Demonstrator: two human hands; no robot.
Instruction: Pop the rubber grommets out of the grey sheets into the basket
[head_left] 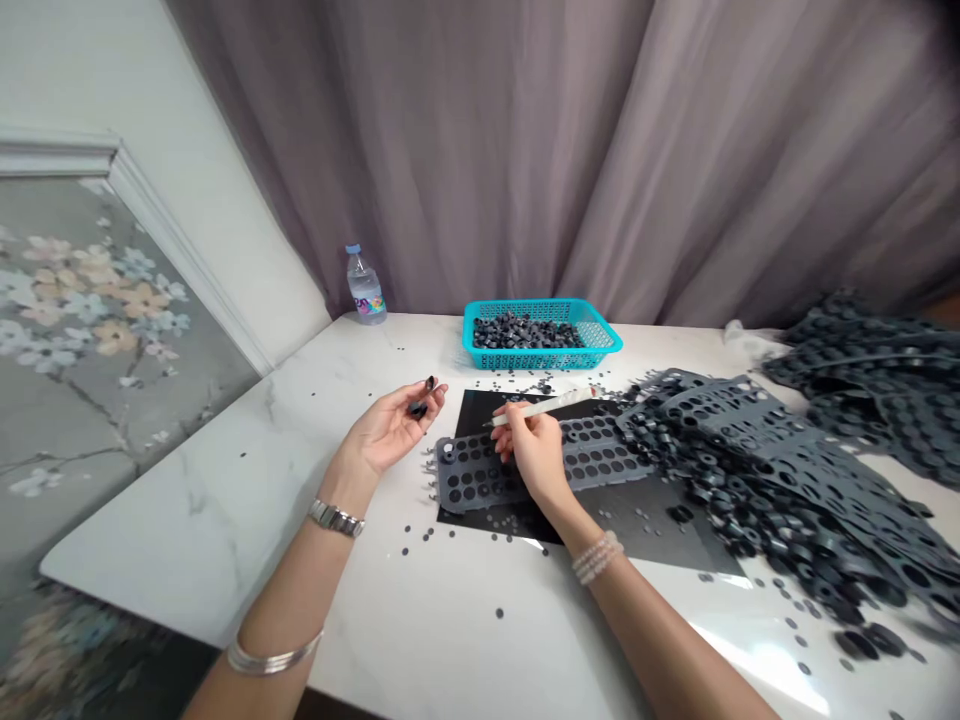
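Note:
My left hand (pixel 394 425) is turned palm up left of the perforated strip, fingers curled. It holds a small black rubber piece (pixel 430 383) at the fingertips, and another dark piece (pixel 418 410) lies against the fingers. In my right hand (pixel 534 445) is a white pen-like tool (pixel 559 402), its thin tip pointing left and its reddish end up to the right. Beneath that hand lies a dark grey rubber strip (pixel 469 470) with rows of round holes. The strip rests on a black sheet (pixel 517 520), partly covered by my right hand.
A turquoise basket (pixel 604 348) full of small black pieces stands at the back. To the right are a heap of loose rubber pieces (pixel 720 490), more perforated strips (pixel 810 470) and a dark pile (pixel 877 370). A water bottle (pixel 365 288) stands back left. Small black discs (pixel 499 613) dot the white table.

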